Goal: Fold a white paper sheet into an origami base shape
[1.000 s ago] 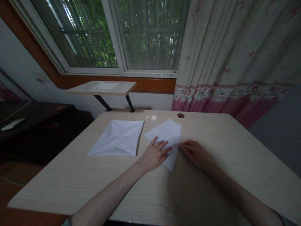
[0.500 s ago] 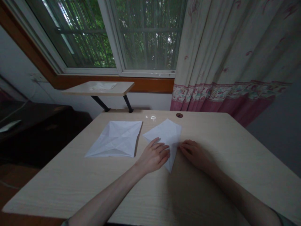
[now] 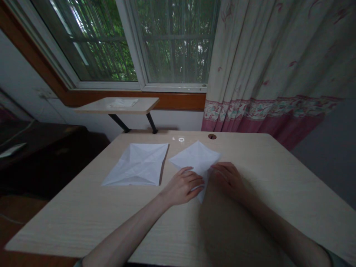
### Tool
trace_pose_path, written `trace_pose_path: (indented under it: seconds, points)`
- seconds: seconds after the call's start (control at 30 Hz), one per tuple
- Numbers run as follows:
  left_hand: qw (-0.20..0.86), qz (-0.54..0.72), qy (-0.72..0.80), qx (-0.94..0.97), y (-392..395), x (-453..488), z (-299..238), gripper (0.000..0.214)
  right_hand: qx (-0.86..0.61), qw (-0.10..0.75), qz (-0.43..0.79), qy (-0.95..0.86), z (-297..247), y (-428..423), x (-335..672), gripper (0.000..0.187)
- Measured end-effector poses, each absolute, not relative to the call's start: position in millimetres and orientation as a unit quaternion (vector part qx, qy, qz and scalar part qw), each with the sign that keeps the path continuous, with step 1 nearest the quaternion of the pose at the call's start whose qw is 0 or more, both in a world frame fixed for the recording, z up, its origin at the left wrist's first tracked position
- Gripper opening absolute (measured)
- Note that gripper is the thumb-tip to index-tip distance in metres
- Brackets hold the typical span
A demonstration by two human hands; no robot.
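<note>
A white sheet of paper [image 3: 196, 155] lies in front of me, partly folded, with one corner pointing at the window and a narrow tip toward me. My left hand [image 3: 183, 187] rests on its lower left part with the fingers spread, hiding some of it. At the right edge, my right hand [image 3: 228, 178] has its fingertips closed on the paper. Left of this piece is a second white sheet of paper [image 3: 143, 161], squarish, with creases running across it. Neither hand touches that second sheet.
Both sheets lie on a pale wooden desk [image 3: 155, 230]. A small raised shelf [image 3: 139, 108] on black legs stands at the back left, with white tissue-like paper [image 3: 124, 102] on it. A cable hole [image 3: 212, 137] is near the back edge, before a curtain [image 3: 267, 107].
The paper's right corner now reaches further out to the right. My right hand has closed on that edge, and my left hand has shifted slightly right.
</note>
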State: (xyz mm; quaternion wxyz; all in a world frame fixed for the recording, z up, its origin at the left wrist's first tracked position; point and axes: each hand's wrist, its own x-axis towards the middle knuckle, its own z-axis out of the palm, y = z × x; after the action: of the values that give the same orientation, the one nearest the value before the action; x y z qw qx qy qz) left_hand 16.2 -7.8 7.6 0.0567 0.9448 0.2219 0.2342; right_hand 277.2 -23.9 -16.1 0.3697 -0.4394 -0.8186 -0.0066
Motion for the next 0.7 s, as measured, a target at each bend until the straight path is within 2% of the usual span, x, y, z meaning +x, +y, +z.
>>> trace_pose_path:
  seconds: [0.1, 0.27, 0.43, 0.7]
  points:
    - [0.085, 0.213, 0.214, 0.95, -8.9, 16.2, 11.2, 0.028, -0.414, 0.365, -0.029, -0.833, -13.2, -24.8, 276.6, 0.036]
    - [0.117, 0.187, 0.201, 0.954, -7.5, 15.9, 10.8, 0.035, -0.403, 0.312, -0.027, -0.86, -12.5, -25.4, 273.0, 0.041]
    - [0.136, 0.189, 0.181, 0.956, -5.8, 15.5, 9.4, 0.051, -0.442, 0.322, 0.02, -0.837, -13.2, -26.2, 273.5, 0.042]
    - [0.134, 0.203, 0.177, 0.954, -6.2, 14.9, 8.4, 0.052, -0.485, 0.348, 0.06, -0.8, -19.0, -23.6, 275.3, 0.039]
